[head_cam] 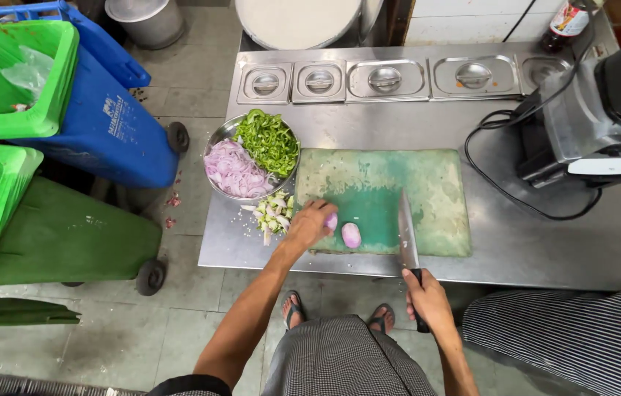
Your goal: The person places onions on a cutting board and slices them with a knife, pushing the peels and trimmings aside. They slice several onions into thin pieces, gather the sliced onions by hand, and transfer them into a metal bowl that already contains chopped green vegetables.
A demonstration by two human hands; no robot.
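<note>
On a green cutting board [413, 183] lies a peeled purple onion half [351, 235]. My left hand [309, 224] closes around another onion piece [332, 221] at the board's left edge. My right hand [428, 297] grips the black handle of a large kitchen knife [406, 231]; its blade rests flat over the board, pointing away from me, just right of the onion half.
A steel bowl [217, 139] holds sliced purple onion [236, 170] and chopped green peppers [269, 139]; trimmings [274, 213] lie beside it. Lidded steel inserts [386, 79] line the counter's back. A blender with cord [593, 117] stands right. Green and blue wheeled bins [68, 110] stand on the floor left. Another person's striped clothing [582, 337] is at lower right.
</note>
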